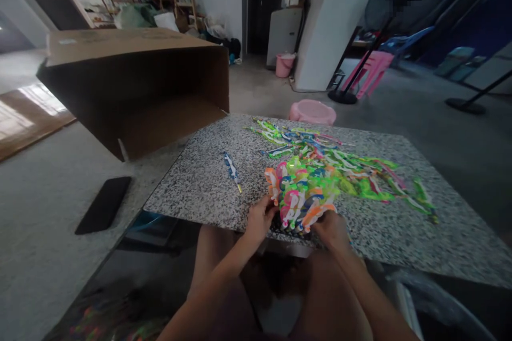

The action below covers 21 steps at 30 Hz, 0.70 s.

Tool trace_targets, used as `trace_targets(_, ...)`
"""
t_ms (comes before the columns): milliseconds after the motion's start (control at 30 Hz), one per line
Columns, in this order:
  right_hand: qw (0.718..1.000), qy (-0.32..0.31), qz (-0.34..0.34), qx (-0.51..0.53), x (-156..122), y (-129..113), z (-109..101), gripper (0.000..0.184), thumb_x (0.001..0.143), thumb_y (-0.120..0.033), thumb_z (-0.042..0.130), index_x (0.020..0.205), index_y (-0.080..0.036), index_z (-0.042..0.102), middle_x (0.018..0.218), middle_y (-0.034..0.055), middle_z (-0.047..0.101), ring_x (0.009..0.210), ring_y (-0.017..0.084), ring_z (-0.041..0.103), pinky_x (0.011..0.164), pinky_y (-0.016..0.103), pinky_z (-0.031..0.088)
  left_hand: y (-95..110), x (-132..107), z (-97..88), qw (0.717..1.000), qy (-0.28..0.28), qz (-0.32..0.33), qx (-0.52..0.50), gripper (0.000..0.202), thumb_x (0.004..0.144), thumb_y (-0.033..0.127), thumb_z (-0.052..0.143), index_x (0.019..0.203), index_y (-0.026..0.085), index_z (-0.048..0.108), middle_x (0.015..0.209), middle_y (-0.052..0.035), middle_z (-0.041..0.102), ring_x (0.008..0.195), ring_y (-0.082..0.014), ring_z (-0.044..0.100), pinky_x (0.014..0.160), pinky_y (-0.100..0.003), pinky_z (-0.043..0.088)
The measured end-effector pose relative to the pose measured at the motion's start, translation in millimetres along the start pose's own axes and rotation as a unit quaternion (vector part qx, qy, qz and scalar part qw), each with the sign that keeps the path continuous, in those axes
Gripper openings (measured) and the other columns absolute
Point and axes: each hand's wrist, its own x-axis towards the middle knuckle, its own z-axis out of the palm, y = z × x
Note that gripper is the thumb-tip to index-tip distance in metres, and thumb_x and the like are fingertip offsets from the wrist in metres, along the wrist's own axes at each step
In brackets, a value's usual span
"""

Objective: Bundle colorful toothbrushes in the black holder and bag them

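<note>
A dense cluster of slim, pen-like pieces (298, 192) in orange, pink, blue, green and white lies at the table's near edge, between my hands. My left hand (260, 218) is closed at the cluster's left side, its fingertips on an orange and white piece (272, 184). On the other side, my right hand (333, 230) pinches the near end of another orange and white piece (318, 215). A single blue and white pen-like piece (231, 169) with a gold-coloured tip lies apart to the left. More loose pieces (372, 176), mostly green, spread behind and to the right.
The speckled stone table (192, 186) spans the view before me. A large open cardboard box (136, 45) lies on its side at the left, with a black flat object (104, 205) nearby. A pink stool (312, 112) stands beyond the table. Clear plastic (436, 298) shows at lower right.
</note>
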Motion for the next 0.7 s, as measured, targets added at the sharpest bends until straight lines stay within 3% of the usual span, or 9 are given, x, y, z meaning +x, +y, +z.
trace_targets(200, 0.999, 0.005, -0.032, -0.005, -0.7, -0.7, 3.1, 0.022, 0.071, -0.025, 0.062, 0.09, -0.017, 0.069, 0.076, 0.0081, 0.073, 0.076, 0.025, 0.069, 0.064, 0.026, 0.043, -9.4, -6.1, 7.5, 0.994, 0.045, 0.021, 0.095, 0.029, 0.085, 0.011, 0.047, 0.109, 0.02, 0.06, 0.1, -0.0065, 0.07, 0.09, -0.0177, 0.066, 0.083, -0.03, 0.052)
trace_targets(433, 0.998, 0.027, -0.033, 0.04, -0.6, -7.0, 2.7, 0.023, 0.073, -0.028, 0.064, 0.093, -0.016, 0.066, 0.081, 0.009, 0.073, 0.076, 0.024, 0.068, 0.062, 0.025, 0.041, -13.2, 5.2, -4.3, 0.972, -0.04, 0.035, 0.229, 0.026, 0.081, 0.008, 0.046, 0.098, 0.018, 0.064, 0.091, -0.0084, 0.068, 0.089, -0.0216, 0.063, 0.085, -0.035, 0.05)
trace_targets(567, 0.996, -0.001, -0.045, 0.082, -1.3, -12.4, -0.8, 0.027, 0.076, -0.033, 0.065, 0.097, -0.016, 0.061, 0.08, 0.0074, 0.072, 0.074, 0.022, 0.067, 0.06, 0.024, 0.04, -13.6, 7.0, -9.6, 0.953, -0.07, 0.041, 0.293, 0.024, 0.08, 0.008, 0.045, 0.093, 0.016, 0.063, 0.086, -0.0095, 0.067, 0.084, -0.0219, 0.063, 0.079, -0.034, 0.051)
trace_targets(633, 0.994, -0.008, -0.067, 0.091, -8.2, -4.2, -4.6, 0.025, 0.079, -0.031, 0.061, 0.099, -0.017, 0.059, 0.082, 0.0061, 0.07, 0.076, 0.021, 0.066, 0.063, 0.025, 0.042, -11.1, 5.9, -17.8, 0.954, -0.099, 0.046, 0.281, 0.025, 0.079, 0.009, 0.048, 0.098, 0.018, 0.062, 0.09, -0.0085, 0.068, 0.086, -0.0206, 0.064, 0.08, -0.032, 0.051)
trace_targets(700, 0.994, 0.034, -0.067, 0.075, -16.6, 15.9, -8.8, 0.029, 0.08, -0.032, 0.06, 0.104, -0.018, 0.057, 0.092, 0.008, 0.069, 0.083, 0.022, 0.065, 0.068, 0.027, 0.044, -7.8, 5.9, -31.4, 0.957, -0.074, 0.042, 0.277, 0.024, 0.082, 0.017, 0.053, 0.105, 0.02, 0.061, 0.096, -0.0072, 0.068, 0.089, -0.0198, 0.064, 0.082, -0.032, 0.051)
